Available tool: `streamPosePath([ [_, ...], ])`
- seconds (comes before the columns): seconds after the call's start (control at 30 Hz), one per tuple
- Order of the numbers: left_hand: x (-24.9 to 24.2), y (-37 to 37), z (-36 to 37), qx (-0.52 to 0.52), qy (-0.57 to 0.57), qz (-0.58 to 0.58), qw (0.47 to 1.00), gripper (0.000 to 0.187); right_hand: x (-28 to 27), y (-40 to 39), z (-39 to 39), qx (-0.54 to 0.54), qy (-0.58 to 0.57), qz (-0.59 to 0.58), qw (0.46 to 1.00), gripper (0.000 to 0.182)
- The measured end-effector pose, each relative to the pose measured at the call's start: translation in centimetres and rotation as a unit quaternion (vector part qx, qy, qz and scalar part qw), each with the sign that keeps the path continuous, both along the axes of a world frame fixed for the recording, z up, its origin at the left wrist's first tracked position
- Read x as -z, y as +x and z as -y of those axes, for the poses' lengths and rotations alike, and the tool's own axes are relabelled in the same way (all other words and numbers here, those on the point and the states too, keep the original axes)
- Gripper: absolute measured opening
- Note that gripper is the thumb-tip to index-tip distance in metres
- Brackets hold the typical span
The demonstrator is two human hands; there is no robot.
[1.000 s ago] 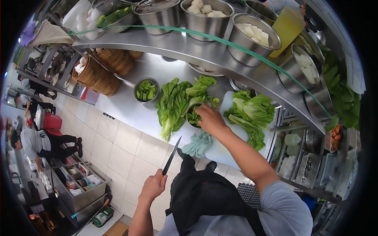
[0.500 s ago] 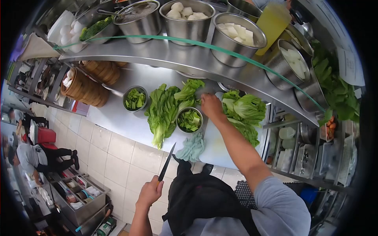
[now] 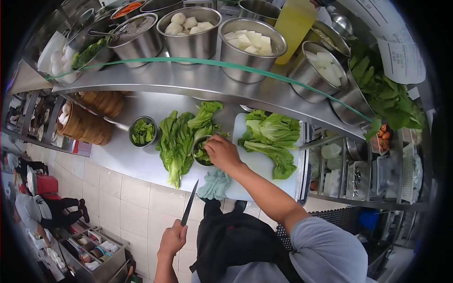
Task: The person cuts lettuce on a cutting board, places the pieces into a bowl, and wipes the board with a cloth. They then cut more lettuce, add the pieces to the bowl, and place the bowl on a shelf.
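Observation:
My left hand (image 3: pixel 173 239) is closed around the handle of a knife (image 3: pixel 190 203), whose blade points up and away in front of the counter's near edge. My right hand (image 3: pixel 222 152) reaches over a small metal bowl (image 3: pixel 204 163) of cut lettuce; its fingers curl down at the greens, and whatever they grip is hidden. Leafy lettuce (image 3: pixel 175 146) lies left of this bowl. More lettuce heads (image 3: pixel 273 134) rest on a white cutting board (image 3: pixel 239 177) to the right. A pale green cloth (image 3: pixel 214 184) is bunched below the bowl at the counter edge.
Another metal bowl (image 3: pixel 142 131) of cut greens stands further left, near bamboo steamers (image 3: pixel 87 125). A steel shelf (image 3: pixel 188 78) overhangs the counter's back, bearing metal pots (image 3: pixel 252 49) of white food. Two people (image 3: pixel 45 207) are at the far left.
My right hand has moved left and nearer, from beyond the bowl to over its cut lettuce. The left hand still holds the knife, blade up. The whole view has shifted slightly.

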State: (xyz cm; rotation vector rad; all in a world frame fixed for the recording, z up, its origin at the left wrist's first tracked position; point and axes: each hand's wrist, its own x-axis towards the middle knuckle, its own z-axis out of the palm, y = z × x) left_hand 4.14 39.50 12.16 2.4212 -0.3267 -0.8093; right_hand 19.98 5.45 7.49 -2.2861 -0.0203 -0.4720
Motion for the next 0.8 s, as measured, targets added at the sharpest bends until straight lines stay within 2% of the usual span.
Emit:
streamPosePath([
  [0.07,-1.0,0.3,0.4,-0.013,0.003,-0.004,1.000,0.023,-0.3,-1.3,3.2,0.088,-0.025,-0.034,0.995,0.002],
  [0.13,-1.3,0.2,0.4,-0.021,0.009,-0.011,1.000,0.023,1.2,-2.6,8.6,0.166,-0.081,-0.001,0.983,0.002],
  [0.2,-1.2,0.2,0.4,-0.009,0.015,0.001,1.000,0.023,2.1,-4.2,13.8,0.203,-0.163,-0.068,0.963,0.006],
  [0.23,-1.1,0.3,0.5,-0.008,0.014,0.003,1.000,0.023,2.6,-4.3,15.4,0.205,-0.163,-0.066,0.963,0.006],
  [0.3,-0.9,0.2,1.0,0.012,0.002,-0.001,1.000,0.022,2.7,-4.3,17.1,0.127,-0.211,-0.136,0.959,0.011],
  [0.43,-0.9,0.6,3.2,0.055,-0.029,0.035,0.997,0.023,2.6,-1.4,16.1,0.140,-0.247,-0.173,0.943,0.017],
  [0.5,-1.0,0.9,4.2,0.084,-0.023,0.036,0.996,0.023,3.0,0.1,16.2,0.165,-0.286,-0.234,0.915,0.021],
  [0.6,-1.5,1.1,4.8,0.091,-0.029,0.031,0.995,0.023,3.2,1.3,17.6,0.159,-0.298,-0.273,0.901,0.020],
  [0.63,-1.5,1.0,4.7,0.093,-0.027,0.033,0.995,0.023,1.7,0.7,17.4,0.161,-0.295,-0.272,0.902,0.020],
  [0.7,-1.4,0.6,4.4,0.086,-0.022,0.033,0.996,0.023,-2.4,-1.1,17.8,0.146,-0.162,-0.193,0.957,0.016],
  [0.77,-1.4,0.0,4.2,0.073,-0.020,0.031,0.997,0.023,-4.9,-3.3,19.4,0.160,-0.083,-0.056,0.982,0.016],
  [0.8,-1.4,-0.4,4.1,0.065,-0.018,0.030,0.997,0.023,-7.0,-4.5,20.1,0.165,-0.017,-0.036,0.985,0.017],
])
